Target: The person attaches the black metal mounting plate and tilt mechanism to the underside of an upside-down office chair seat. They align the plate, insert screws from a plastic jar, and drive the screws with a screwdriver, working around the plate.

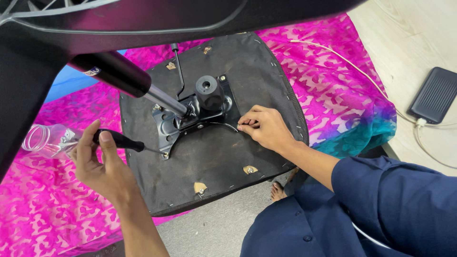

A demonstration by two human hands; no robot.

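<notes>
An upturned office chair seat (pixel 238 71) with a black fabric underside lies on a pink patterned cloth (pixel 328 81). A black metal mechanism plate (pixel 166 127) with a knob (pixel 208 91) is bolted to it, and a gas cylinder (pixel 119 75) rises from it towards the upper left. My left hand (pixel 97 166) grips a black-handled screwdriver (pixel 121 141), its tip at a bolt on the plate's lower left corner. My right hand (pixel 266 126) rests on the seat, fingertips pinched at the plate's right edge.
A clear plastic jar (pixel 45 140) with small parts lies left of my left hand. The chair's black base (pixel 95 19) looms across the top. A dark power bank (pixel 435 94) with a white cable (pixel 362 71) lies on the floor at right. A bare foot (pixel 277 191) shows below the seat.
</notes>
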